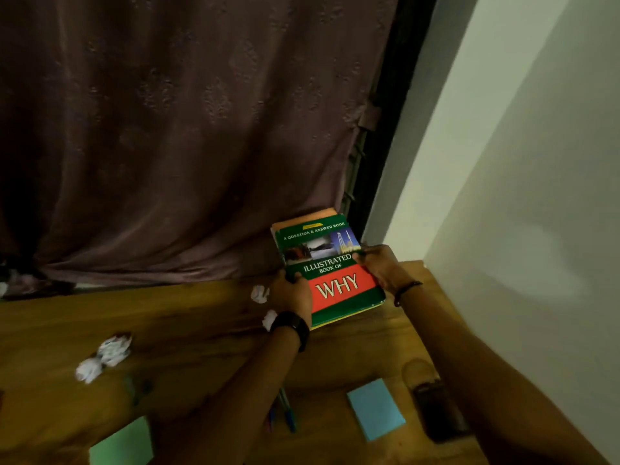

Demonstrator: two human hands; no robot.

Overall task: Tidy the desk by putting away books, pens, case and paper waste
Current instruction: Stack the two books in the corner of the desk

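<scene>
Left hand (292, 293) and right hand (379, 270) gripped opposite edges of the books (330, 263), fingers curled, probably squaring the stack; paper ball (260, 293) just left of grip.

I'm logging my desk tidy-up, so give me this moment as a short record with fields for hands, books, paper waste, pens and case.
left hand: grips the book stack's left edge
right hand: grips its right edge
book stack: green "Illustrated Book of Why" on top, at the desk's far right corner
paper balls: four, loose on the desk left of the stack
pens: on the desk beside the left forearm
case: dark, near the desk's right edge
pads: one blue, one green
</scene>
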